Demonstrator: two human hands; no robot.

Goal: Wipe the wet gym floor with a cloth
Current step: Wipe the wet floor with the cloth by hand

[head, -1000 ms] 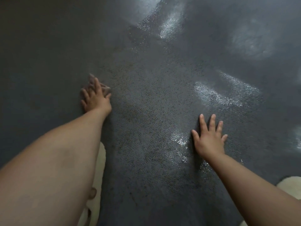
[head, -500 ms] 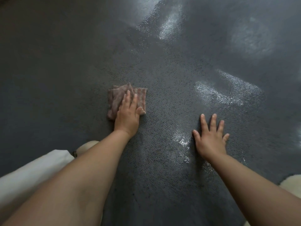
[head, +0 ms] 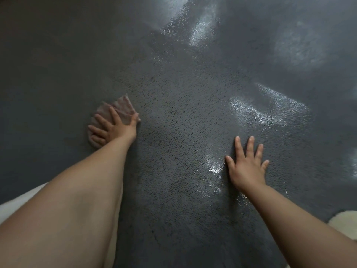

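Observation:
A dark grey textured gym floor [head: 183, 105] fills the view, with shiny wet patches in the middle and to the right. My left hand [head: 114, 129] presses flat on a crumpled pinkish-brown cloth [head: 121, 107] at the left of centre, fingers spread and pointing left. The cloth shows beyond the fingertips and under the palm. My right hand [head: 247, 167] lies flat on the floor at the right, fingers apart, holding nothing, beside a small glistening wet spot [head: 213, 168].
Larger wet sheens lie further out at the right [head: 258, 113] and top [head: 201, 29]. Pale fabric of my clothing shows at the bottom left [head: 21, 202] and bottom right [head: 343, 223].
My left hand has swept the cloth right and then back to the left and a little nearer, turning its fingers leftwards. The right hand has stayed planted on the floor.

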